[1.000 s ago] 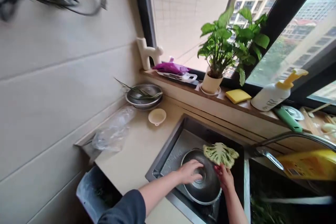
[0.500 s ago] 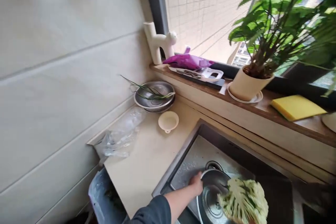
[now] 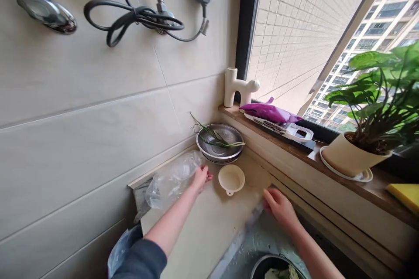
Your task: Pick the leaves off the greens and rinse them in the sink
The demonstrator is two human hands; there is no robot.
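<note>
My left hand (image 3: 202, 178) hovers over the counter between a clear plastic bag (image 3: 172, 181) and a small cream bowl (image 3: 231, 178), fingers curled in, nothing visible in them. Just beyond it, a metal mesh colander (image 3: 220, 148) holds long green scallion stalks (image 3: 216, 138). My right hand (image 3: 280, 209) is at the far left corner of the sink (image 3: 255, 242), its fingers closed, with nothing showing in them. Low in the sink, cut off by the frame, a round metal bowl (image 3: 258, 266) contains pale cauliflower (image 3: 278, 273).
On the windowsill are a white animal-shaped vase (image 3: 240, 88), a purple packet (image 3: 271, 112), a potted plant (image 3: 355, 152) and a yellow sponge (image 3: 406, 196). A bagged bin (image 3: 122, 246) stands below the counter (image 3: 196, 235). A coiled black cable (image 3: 140, 17) hangs on the wall.
The cauliflower went from my right hand into the metal bowl in the sink. My left hand let go of the bowl's rim and moved up over the counter. The view turned left.
</note>
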